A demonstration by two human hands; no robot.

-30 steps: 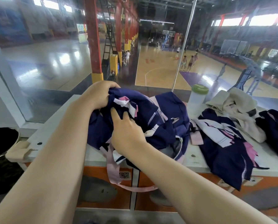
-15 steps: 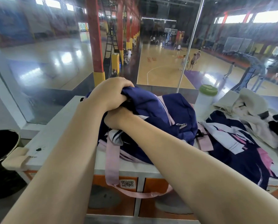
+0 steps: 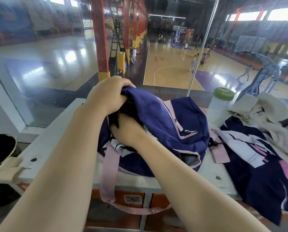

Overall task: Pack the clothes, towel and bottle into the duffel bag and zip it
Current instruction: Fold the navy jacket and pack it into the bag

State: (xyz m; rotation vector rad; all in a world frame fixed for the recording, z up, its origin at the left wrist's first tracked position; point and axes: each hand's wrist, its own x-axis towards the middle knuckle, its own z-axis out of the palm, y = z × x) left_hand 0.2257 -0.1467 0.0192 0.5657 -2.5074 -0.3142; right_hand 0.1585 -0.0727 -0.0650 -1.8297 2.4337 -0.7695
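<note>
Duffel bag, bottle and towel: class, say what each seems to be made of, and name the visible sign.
Duffel bag: navy woven fabric, probably nylon or polyester, matte; it folds and creases softly, with pink trim.
Bottle: likely plastic, a frosted white body and a matte green lid.
Towel: soft cream cloth, perhaps cotton; it lies in thick rumpled folds with no shine.

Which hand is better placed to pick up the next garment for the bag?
Right, probably. The left hand grips the navy duffel bag rim, holding it open. The right hand reaches inside, nearer the navy-and-pink garment.
</note>
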